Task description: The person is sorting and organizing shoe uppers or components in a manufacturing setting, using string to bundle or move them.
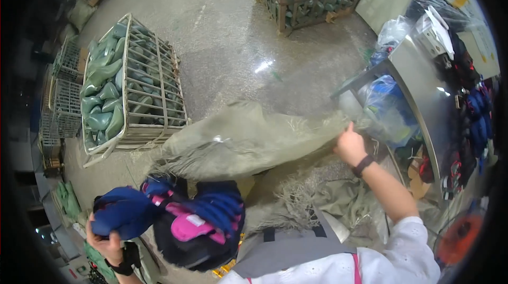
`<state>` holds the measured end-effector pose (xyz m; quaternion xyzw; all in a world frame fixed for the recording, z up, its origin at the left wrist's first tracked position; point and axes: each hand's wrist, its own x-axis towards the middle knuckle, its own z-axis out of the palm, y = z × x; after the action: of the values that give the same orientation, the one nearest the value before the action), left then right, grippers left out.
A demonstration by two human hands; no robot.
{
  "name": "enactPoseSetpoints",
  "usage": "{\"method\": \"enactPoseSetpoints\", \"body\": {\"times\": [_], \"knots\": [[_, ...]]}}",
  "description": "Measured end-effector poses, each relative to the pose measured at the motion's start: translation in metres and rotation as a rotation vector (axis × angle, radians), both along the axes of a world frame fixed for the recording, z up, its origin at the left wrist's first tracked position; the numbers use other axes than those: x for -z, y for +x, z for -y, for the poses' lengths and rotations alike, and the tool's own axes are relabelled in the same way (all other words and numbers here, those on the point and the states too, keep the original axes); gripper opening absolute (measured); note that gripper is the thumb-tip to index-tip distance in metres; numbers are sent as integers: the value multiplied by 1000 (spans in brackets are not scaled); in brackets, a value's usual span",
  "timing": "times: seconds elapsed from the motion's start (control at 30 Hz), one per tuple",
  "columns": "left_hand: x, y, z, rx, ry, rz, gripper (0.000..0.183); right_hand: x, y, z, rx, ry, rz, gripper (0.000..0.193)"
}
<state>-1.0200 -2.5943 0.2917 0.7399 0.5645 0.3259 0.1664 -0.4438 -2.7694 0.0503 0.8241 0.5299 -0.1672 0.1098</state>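
At the lower left, my left hand (108, 244) is closed round a bundle of navy blue shoe uppers (127, 211). The bundle is dark on its underside and carries bright pink parts. My right hand (350, 147) is a fist on the frayed edge of a large grey-green woven sack (233, 138), out to the right. Between my hands the sack hangs stretched, with loose threads along its edges. The inside of the sack is mostly hidden from view.
A white wire cage (172, 98) full of green shoe lasts (103, 75) stands at left. Beyond it is a rusty metal cage (283, 11) with similar lasts. At right, a metal-edged table (418, 67) bears bags and dark blue uppers; an orange round object (460, 239) is below.
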Motion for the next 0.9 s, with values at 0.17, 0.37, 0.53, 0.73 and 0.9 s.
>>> {"method": "enactPoseSetpoints", "body": {"times": [0.17,0.37,0.53,0.73,0.9], "knots": [[-89,-4,-18,-36,342,-277,60,-10,-29,-40,75,402,-178,52],[-183,74,-86,259,910,-483,36,15,-4,-88,67,317,-182,40],[-269,247,-62,310,1238,-582,48,5,-24,-34,-168,239,-526,85],[-261,484,11,769,236,360,26,-80,3,21,26,853,-993,109],[-223,584,81,1135,-73,590,30,-81,91,115,557,1080,-1239,113]]}}
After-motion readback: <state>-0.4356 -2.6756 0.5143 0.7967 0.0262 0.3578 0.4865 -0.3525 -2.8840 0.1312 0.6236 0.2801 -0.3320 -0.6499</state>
